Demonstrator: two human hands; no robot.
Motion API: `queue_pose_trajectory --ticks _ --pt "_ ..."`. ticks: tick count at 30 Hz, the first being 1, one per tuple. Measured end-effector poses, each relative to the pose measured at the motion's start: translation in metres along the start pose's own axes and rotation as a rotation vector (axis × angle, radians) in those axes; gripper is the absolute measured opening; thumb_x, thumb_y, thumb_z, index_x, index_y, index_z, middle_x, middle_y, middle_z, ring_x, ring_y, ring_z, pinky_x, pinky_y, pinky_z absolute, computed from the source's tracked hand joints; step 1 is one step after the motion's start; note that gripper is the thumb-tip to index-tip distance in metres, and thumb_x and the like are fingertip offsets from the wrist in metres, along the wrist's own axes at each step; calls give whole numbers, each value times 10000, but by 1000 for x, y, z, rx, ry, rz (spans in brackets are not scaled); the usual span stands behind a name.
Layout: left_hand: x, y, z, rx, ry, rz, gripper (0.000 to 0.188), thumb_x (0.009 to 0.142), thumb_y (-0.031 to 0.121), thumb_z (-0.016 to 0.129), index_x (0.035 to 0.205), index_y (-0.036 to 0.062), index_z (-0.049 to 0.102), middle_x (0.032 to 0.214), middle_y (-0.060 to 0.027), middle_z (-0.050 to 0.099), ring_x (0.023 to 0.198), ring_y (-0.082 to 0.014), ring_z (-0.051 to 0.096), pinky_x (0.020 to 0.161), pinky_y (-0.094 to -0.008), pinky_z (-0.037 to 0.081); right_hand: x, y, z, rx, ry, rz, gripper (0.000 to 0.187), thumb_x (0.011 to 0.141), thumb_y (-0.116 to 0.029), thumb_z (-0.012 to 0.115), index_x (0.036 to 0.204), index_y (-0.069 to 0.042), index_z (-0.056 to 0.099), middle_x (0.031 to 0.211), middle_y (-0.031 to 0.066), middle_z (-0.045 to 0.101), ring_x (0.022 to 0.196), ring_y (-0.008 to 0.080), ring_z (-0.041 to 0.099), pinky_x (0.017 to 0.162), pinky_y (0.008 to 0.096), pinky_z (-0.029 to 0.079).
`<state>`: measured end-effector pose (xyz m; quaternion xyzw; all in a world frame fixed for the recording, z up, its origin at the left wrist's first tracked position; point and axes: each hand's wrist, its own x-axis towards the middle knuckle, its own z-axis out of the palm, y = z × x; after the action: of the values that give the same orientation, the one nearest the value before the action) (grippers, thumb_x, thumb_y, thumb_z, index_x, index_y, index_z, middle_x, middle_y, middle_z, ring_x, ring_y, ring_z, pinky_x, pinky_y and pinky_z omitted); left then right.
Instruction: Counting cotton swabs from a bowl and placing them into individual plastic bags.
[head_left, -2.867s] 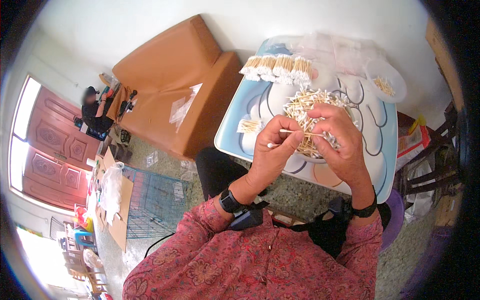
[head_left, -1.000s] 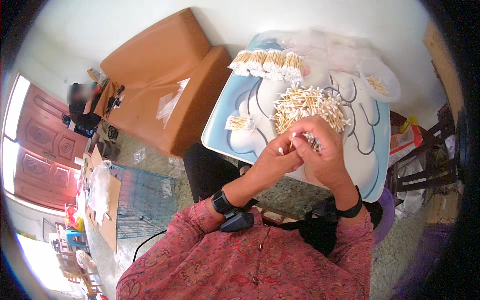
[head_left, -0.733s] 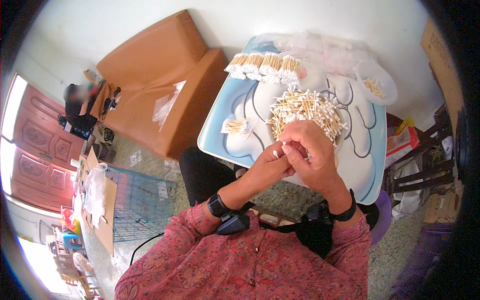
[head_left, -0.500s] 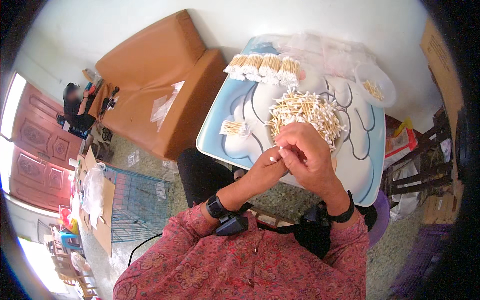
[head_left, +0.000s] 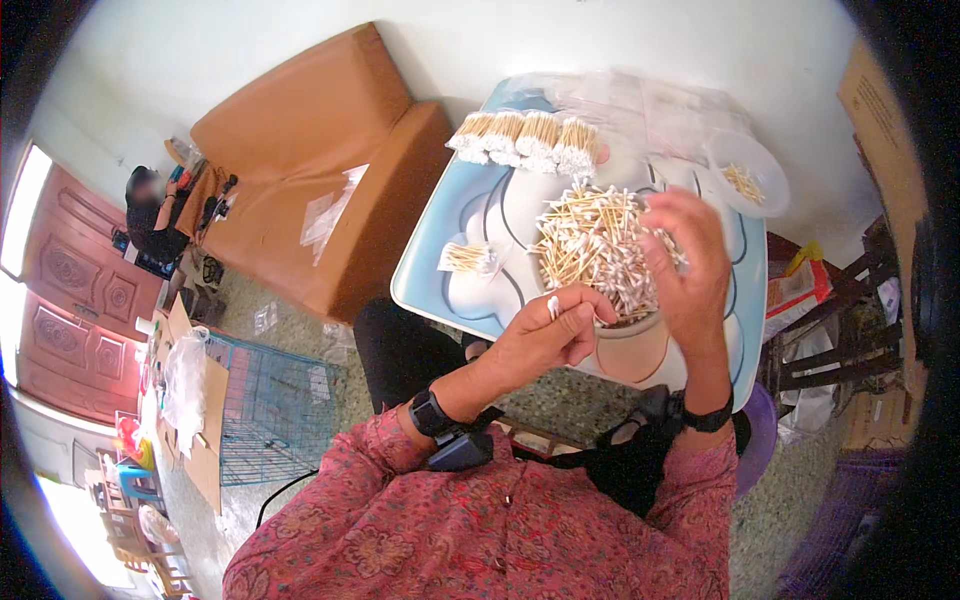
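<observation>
A pile of wooden-stick cotton swabs (head_left: pixel 595 245) with white tips heaps up in a round bowl (head_left: pixel 650 325) on the table. At the bowl's near left edge, my left hand (head_left: pixel 553 345) is closed round cotton swabs (head_left: pixel 553 307), whose white tips poke out of the fist. My right hand (head_left: pixel 692 270) hovers over the right side of the pile, thumb and fingers curved apart with nothing visible between them. Left of the bowl lies a small clear bag of swabs (head_left: pixel 466 258). Several packed swab bundles (head_left: pixel 537 135) stand in a row behind.
The blue and white table (head_left: pixel 425 270) also bears clear plastic bags (head_left: pixel 660 105) at the back and a translucent bowl (head_left: pixel 775 185) with a few swabs. A brown sofa (head_left: pixel 290 150) stands left, near a wire cage (head_left: pixel 275 410). Another person (head_left: pixel 155 220) sits far left.
My hands were together in front of the bowl and have come apart. The right one has moved up and right over the pile and opened; the left keeps its swabs.
</observation>
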<state>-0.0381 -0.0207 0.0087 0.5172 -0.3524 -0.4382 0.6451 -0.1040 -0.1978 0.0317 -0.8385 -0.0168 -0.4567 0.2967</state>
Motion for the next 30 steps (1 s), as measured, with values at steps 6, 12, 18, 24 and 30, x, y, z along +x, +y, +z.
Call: queue_pose_trajectory --ticks 6,12,18,24,30 --pt "0 -1 5 21 -23 -53 305 979 297 346 1062 54 510 662 4 486 565 -43 402 497 -181 311 -13 46 -1 -322 -54 205 190 703 -101 640 889 -80 606 1107 101 558 1149 303 451 948 429 354" --pt "1 -5 10 24 26 -30 297 977 286 350 1073 58 514 715 -2 503 613 -54 420 533 -184 318 -15 51 16 -301 -126 226 194 694 -116 653 882 -91 615 1126 100 551 1178 310 425 939 424 347" --pt "0 -5 8 8 1 -23 277 976 267 346 1057 66 518 704 3 492 607 -57 405 529 -185 313 -13 47 20 -287 -121 201 147 693 -107 657 821 -90 587 1109 96 555 1175 308 427 915 433 352" --pt "2 -13 9 -189 163 -20 227 962 230 377 1032 66 517 697 0 485 592 -78 403 521 -192 300 -4 25 7 -62 -8 158 118 714 -62 636 811 -74 571 1099 101 573 1161 310 456 959 409 346" --pt "3 -13 5 -359 209 -45 218 949 218 396 1001 45 518 632 11 421 544 -79 335 492 -201 255 -2 8 -2 576 17 377 72 821 -84 587 874 -35 587 1116 95 587 1095 199 499 942 323 365"
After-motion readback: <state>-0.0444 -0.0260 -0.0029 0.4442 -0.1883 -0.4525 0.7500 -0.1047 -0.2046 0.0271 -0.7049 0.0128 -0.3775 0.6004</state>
